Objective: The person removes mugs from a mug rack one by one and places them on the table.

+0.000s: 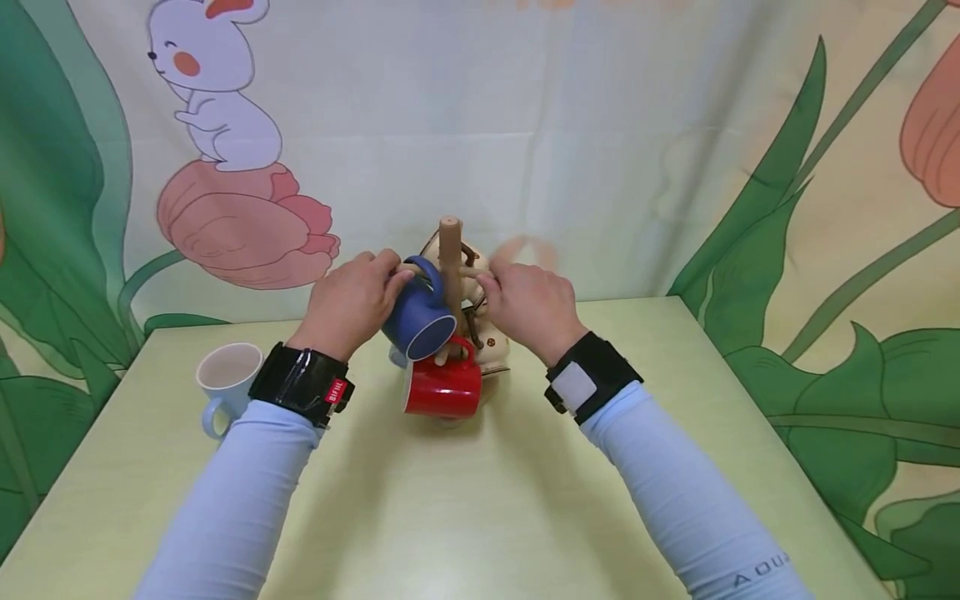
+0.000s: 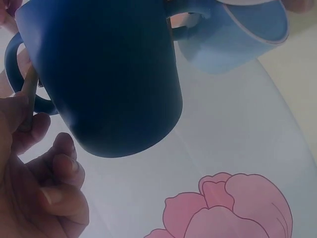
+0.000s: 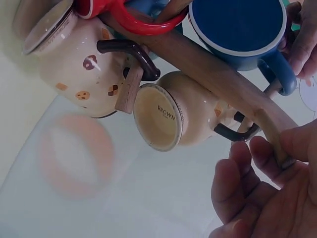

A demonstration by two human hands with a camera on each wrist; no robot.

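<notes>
A wooden mug tree (image 1: 450, 242) stands at the middle of the table with mugs on its pegs. My left hand (image 1: 348, 302) pinches the end of a left peg (image 2: 29, 91). On that peg hangs a dark blue mug (image 1: 411, 321) by its handle, tilted mouth down. With thumb and fingers my right hand (image 1: 531, 307) pinches the tip of a bare upper right peg (image 3: 271, 133). Below the blue mug hangs a red mug (image 1: 444, 390). Two cream mugs with dark handles, an upper one (image 3: 158, 119) and a lower one (image 3: 81, 69), hang behind and to the right.
A light blue mug (image 1: 232, 383) stands upright on the table (image 1: 465, 517), beside my left forearm. Another light blue mug (image 2: 218, 42) hangs low on the tree, partly hidden by the dark blue one. A printed cloth (image 1: 600, 125) hangs behind the table.
</notes>
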